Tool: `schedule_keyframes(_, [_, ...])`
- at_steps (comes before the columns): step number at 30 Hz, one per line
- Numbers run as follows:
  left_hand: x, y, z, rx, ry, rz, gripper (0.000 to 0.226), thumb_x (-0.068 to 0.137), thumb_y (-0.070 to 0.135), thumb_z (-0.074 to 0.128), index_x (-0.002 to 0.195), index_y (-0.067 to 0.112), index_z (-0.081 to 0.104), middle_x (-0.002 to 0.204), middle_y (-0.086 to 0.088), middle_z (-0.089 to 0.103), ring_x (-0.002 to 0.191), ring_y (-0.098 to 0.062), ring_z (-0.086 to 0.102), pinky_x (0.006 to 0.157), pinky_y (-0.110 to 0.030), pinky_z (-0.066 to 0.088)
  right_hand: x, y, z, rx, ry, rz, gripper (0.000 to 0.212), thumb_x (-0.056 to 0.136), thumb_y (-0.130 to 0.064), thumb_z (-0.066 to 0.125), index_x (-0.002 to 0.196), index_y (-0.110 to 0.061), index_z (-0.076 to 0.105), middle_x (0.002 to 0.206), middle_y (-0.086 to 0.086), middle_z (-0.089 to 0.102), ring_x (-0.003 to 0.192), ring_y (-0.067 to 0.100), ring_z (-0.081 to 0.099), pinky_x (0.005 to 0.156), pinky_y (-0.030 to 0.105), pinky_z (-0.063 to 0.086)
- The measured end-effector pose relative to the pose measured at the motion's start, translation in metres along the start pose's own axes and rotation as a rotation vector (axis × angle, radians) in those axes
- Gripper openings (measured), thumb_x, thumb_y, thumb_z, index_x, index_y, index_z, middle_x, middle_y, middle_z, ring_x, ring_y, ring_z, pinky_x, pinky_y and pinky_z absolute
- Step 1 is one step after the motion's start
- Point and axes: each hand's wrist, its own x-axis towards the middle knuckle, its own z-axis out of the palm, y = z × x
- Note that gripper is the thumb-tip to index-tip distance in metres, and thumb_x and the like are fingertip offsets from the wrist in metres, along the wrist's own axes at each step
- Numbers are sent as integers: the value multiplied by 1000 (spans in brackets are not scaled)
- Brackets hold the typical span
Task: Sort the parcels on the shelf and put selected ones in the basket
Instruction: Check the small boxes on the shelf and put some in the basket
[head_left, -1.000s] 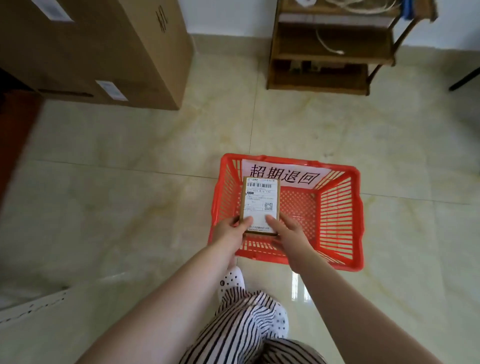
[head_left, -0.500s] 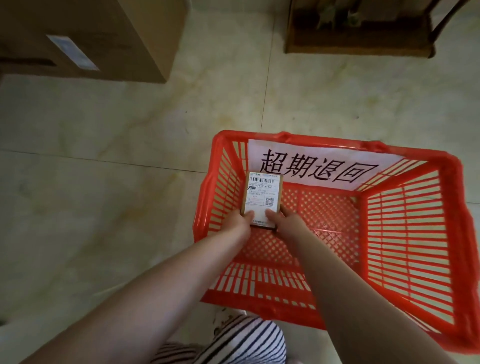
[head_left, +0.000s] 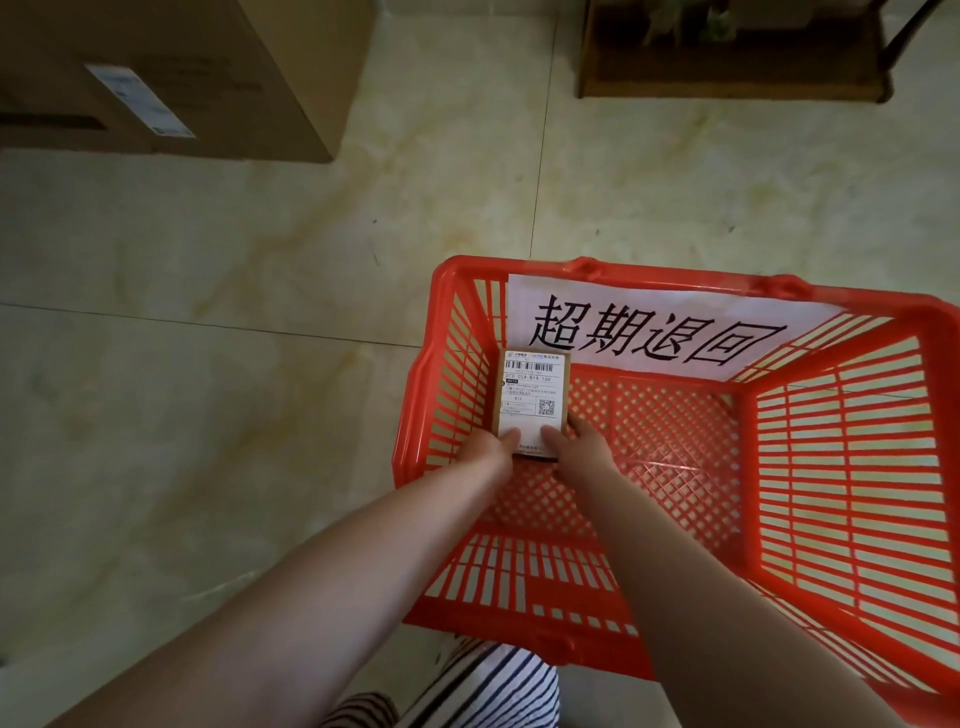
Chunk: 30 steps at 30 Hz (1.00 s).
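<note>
Hands (head_left: 491, 451) (head_left: 582, 449) hold parcel (head_left: 532, 402) inside basket (head_left: 841, 467), perhaps grounded.

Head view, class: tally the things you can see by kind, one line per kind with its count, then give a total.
Red basket: 1
Small parcel, held by both hands inside the basket: 1
Paper sign on the basket wall: 1
Large cardboard box on the floor: 1
Wooden shelf: 1
Hands, left and right: 2
Total: 7

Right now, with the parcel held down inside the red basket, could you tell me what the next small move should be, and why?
Probably lower the parcel the last bit and let go. The left hand and right hand both grip its near end, deep in the basket near the left wall, label up, and the mesh floor there is bare.
</note>
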Motion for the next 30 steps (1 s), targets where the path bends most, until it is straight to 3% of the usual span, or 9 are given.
schedule_keyframes(3, [-4, 1, 0, 61, 15, -16, 53, 98, 42, 46, 132, 2, 53, 132, -17, 59, 120, -36, 57, 101, -37, 44, 1, 0, 1, -20, 15, 3, 54, 97, -21, 58, 148, -16, 41, 134, 11, 61, 101, 23, 60, 87, 37, 49])
schedule_keyframes(7, [-15, 4, -2, -52, -21, -88, 59, 96, 50, 44, 130, 2, 53, 126, -20, 60, 111, -37, 61, 96, -43, 52, -13, -9, -5, -69, 46, 79, 57, 96, -32, 59, 143, -4, 43, 132, 13, 58, 115, 31, 58, 95, 40, 50])
schedule_keyframes(11, [-68, 17, -26, -85, -86, -182, 57, 96, 54, 42, 123, 5, 54, 95, -14, 65, 92, -33, 65, 79, -37, 53, -55, -28, -16, -110, 17, 133, 51, 91, -41, 63, 120, 1, 59, 94, 8, 65, 82, 22, 61, 86, 38, 54])
schedule_keyframes(13, [-108, 20, -49, -138, -116, -168, 55, 93, 54, 50, 121, 7, 56, 98, -12, 68, 92, -30, 66, 70, -35, 50, -95, -46, -24, -88, 5, 116, 45, 90, -39, 66, 112, -1, 64, 88, 6, 66, 80, 21, 62, 85, 36, 54])
schedule_keyframes(16, [-182, 20, -96, -438, -124, -28, 32, 90, 32, 65, 109, 6, 65, 105, -15, 70, 86, -24, 67, 77, -31, 54, -180, -81, -40, 131, -108, 69, 29, 88, -28, 71, 106, -5, 68, 98, 9, 74, 96, 26, 70, 92, 39, 56])
schedule_keyframes(19, [-289, 18, -162, -701, -90, 103, 12, 91, 8, 63, 103, 7, 65, 88, -10, 66, 67, -13, 62, 59, -17, 52, -281, -124, -57, 268, -290, -11, 23, 89, -19, 69, 107, -4, 70, 98, 9, 76, 96, 23, 71, 83, 34, 58])
schedule_keyframes(22, [-407, 3, -234, -870, 16, 193, 23, 91, 5, 61, 113, 11, 62, 93, -2, 68, 81, -11, 64, 68, -13, 53, -386, -171, -59, 207, -456, -114, 19, 91, -16, 65, 108, -9, 71, 98, 4, 75, 99, 19, 68, 82, 27, 54])
schedule_keyframes(26, [-556, -42, -306, -1085, 174, 227, 29, 91, 7, 60, 119, 11, 62, 101, 0, 70, 94, -11, 65, 93, -26, 49, -529, -217, -35, 33, -673, -213, 18, 94, -15, 59, 110, -17, 68, 102, 0, 72, 99, 15, 65, 88, 27, 49])
schedule_keyframes(30, [-667, -110, -351, -1327, 369, 269, 31, 94, 4, 54, 123, 10, 61, 104, -2, 70, 100, -14, 65, 95, -25, 46, -649, -232, 18, -138, -891, -271, 19, 93, -18, 61, 110, -20, 69, 104, 1, 71, 96, 13, 66, 87, 25, 49])
